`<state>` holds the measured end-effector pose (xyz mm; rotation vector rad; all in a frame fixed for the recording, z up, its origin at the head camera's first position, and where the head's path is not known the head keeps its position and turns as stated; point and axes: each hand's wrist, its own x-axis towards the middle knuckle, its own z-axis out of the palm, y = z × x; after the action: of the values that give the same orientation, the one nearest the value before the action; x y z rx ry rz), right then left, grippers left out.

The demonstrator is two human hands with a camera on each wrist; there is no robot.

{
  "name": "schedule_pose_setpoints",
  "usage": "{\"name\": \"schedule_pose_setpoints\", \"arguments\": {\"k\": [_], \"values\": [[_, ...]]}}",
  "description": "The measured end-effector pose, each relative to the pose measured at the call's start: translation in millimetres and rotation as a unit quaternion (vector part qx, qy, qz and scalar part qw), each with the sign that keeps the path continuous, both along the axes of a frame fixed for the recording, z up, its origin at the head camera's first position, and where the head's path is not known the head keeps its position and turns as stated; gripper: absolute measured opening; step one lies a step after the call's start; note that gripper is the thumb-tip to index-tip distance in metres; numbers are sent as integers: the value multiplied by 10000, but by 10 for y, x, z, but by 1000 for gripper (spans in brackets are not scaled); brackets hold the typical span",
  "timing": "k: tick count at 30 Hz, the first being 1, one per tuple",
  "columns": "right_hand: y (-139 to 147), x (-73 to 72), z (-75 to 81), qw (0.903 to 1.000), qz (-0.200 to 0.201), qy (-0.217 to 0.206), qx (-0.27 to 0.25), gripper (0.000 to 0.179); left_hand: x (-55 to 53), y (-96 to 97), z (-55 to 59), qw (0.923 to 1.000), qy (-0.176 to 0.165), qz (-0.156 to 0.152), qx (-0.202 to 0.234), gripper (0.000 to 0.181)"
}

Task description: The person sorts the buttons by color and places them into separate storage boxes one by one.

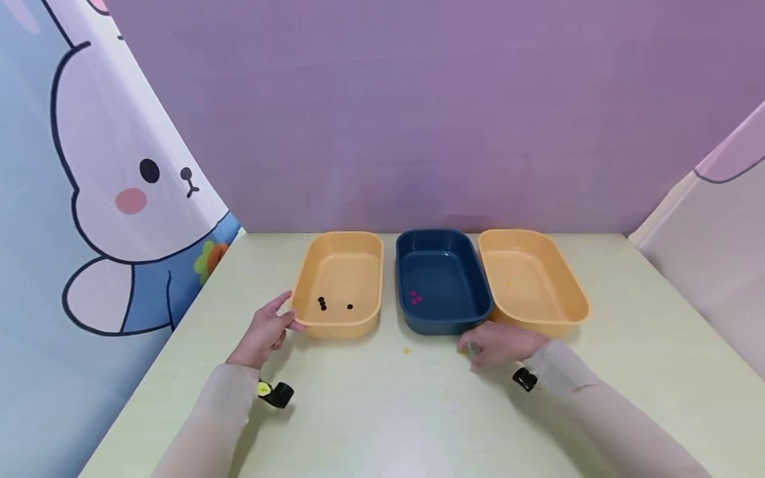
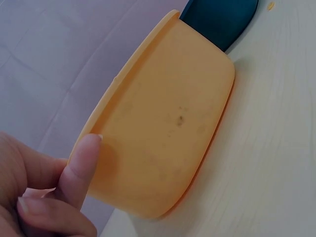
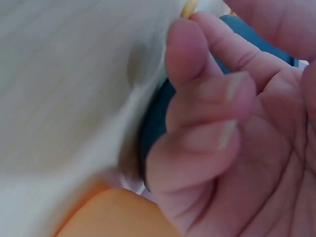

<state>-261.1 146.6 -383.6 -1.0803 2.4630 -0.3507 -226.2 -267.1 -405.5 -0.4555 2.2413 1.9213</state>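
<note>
My left hand (image 1: 267, 332) holds the near left corner of the left orange tray (image 1: 337, 330). In the left wrist view one finger (image 2: 81, 165) lies against the tray's outer wall, below the rim. Several small black pieces lie inside that tray. My right hand (image 1: 499, 342) is low over the table, in front of the blue tray (image 1: 445, 328). A tiny yellow piece (image 3: 189, 8) shows at its fingertips in the right wrist view, with the thumb apart from the other fingers. Whether the fingertips touch that piece is unclear.
Another small yellow piece (image 1: 406, 350) lies on the table (image 1: 382, 411) between the hands. Three pink rings (image 1: 414, 301) are in the blue tray. A second orange tray (image 1: 558, 327) stands at the right, with a faint yellow speck inside. A purple cloth (image 1: 382, 119) hangs behind.
</note>
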Motion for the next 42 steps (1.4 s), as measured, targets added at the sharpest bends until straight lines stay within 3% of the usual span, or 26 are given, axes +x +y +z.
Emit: {"name": "schedule_pose_setpoints", "arguments": {"k": [7, 15, 22, 27, 34, 42], "values": [[4, -2, -26, 9992, -300, -262, 40, 23, -35, 20, -3, 9999, -29, 53, -90, 55], [-1, -34, -68, 9996, -211, -206, -45, 20, -41, 1, -32, 9999, 24, 87, -97, 55], [-2, -47, -116, 9992, -60, 389, -22, 21, -56, 10, 6, 9998, -54, 78, -165, 55], [12, -80, -115, 9992, -2, 397, -106, 21, -69, 22, 2, 9997, -111, 103, -198, 56], [25, -71, -118, 9962, 332, 735, -319, 19, -70, 39, -7, 9998, -70, 87, -167, 56], [-8, -98, -171, 9965, 272, 750, -243, 17, -64, 40, 22, 9998, -112, 119, -139, 56]]}}
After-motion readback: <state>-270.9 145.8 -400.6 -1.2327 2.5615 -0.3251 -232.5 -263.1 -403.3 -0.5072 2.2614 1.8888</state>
